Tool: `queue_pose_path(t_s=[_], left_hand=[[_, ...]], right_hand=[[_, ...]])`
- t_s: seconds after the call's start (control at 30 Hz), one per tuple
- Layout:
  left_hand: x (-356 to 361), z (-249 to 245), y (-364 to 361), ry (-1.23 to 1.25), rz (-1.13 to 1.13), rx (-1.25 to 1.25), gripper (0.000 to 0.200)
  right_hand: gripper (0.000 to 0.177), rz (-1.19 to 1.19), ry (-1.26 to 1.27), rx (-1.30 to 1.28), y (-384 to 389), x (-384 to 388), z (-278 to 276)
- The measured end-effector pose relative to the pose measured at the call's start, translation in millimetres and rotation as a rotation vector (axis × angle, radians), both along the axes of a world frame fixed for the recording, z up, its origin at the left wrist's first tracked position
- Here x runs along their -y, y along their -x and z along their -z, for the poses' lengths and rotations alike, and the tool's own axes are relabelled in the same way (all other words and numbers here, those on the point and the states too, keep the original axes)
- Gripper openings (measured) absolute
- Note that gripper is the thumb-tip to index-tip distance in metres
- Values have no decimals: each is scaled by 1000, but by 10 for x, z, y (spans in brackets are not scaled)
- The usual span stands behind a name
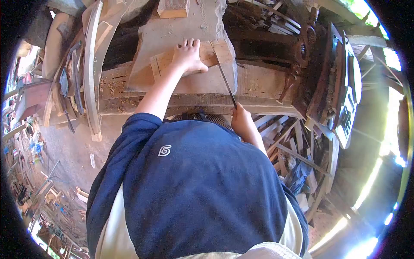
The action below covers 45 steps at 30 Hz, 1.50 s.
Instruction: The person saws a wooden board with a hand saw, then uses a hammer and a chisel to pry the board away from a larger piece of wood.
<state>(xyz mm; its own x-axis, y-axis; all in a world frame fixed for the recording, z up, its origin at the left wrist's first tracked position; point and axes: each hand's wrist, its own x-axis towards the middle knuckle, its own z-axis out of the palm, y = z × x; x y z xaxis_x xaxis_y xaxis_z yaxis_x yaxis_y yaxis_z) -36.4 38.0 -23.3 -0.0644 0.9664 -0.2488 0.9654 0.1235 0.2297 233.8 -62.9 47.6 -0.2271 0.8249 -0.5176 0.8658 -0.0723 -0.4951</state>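
Note:
My left hand (188, 57) lies on a short light wooden board (207, 54), fingers spread, pressing its top. The board rests across a wide, rough-edged slab (142, 77); thin dark lines cross it near its left end. In my right hand (243, 122), fingers wrapped round the handle, is a hand saw (225, 80). Its narrow dark blade, seen almost edge-on, runs away from me and meets the board near its right end. How deep the blade sits in the wood I cannot make out.
A wooden block (173, 8) sits at the slab's far end. Sawdust and shavings lie on the workbench (258, 82). Long curved timbers (91, 69) lean at left, a carved dark wooden piece (304, 41) stands at right, and offcuts (297, 142) pile below right.

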Motion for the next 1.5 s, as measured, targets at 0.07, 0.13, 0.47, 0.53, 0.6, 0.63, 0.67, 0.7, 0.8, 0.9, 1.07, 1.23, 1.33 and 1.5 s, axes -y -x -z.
queue_pose_path(t_s=[0.07, 0.13, 0.47, 0.53, 0.6, 0.63, 0.67, 0.7, 0.8, 0.9, 1.07, 1.23, 1.33, 1.5], left_hand=[[9, -24, 9, -2, 7, 2, 109], [15, -57, -15, -10, 13, 4, 108], [14, -178, -44, -1, -36, 51, 103], [18, -130, -39, -13, -30, 65, 103], [28, -107, -39, -18, -24, 50, 104], [21, -109, -44, -25, -25, 36, 104], [9, -106, -46, -7, -19, 28, 106], [12, -81, -47, -10, -13, 25, 106], [24, -59, -51, -48, -21, -21, 107], [41, -117, -79, -29, -38, -1, 104], [29, -178, -76, 30, -44, 28, 110], [53, -161, -145, 66, -106, 34, 114], [126, -52, -161, -25, -127, 29, 113], [134, -94, -179, -58, -128, 38, 109]], right_hand=[[21, -32, -21, -24, 131, -194, 158], [23, -79, -53, -47, 394, -516, 303], [19, -19, -15, -111, 146, -191, 98], [20, 19, 6, -92, 77, -102, 43], [21, -19, -9, -102, 190, -277, 104], [22, -66, -27, -112, 284, -424, 152], [22, -64, -53, -114, 423, -563, 215], [23, -63, -79, -118, 561, -679, 277], [23, -70, -117, -72, 758, -831, 402], [22, -75, -74, -91, 531, -633, 305], [20, -49, -63, -79, 129, -189, 103], [24, -154, -85, -45, 589, -799, 551], [23, -90, -142, -81, 707, -854, 552], [22, -94, -25, -94, 143, -280, 227]])
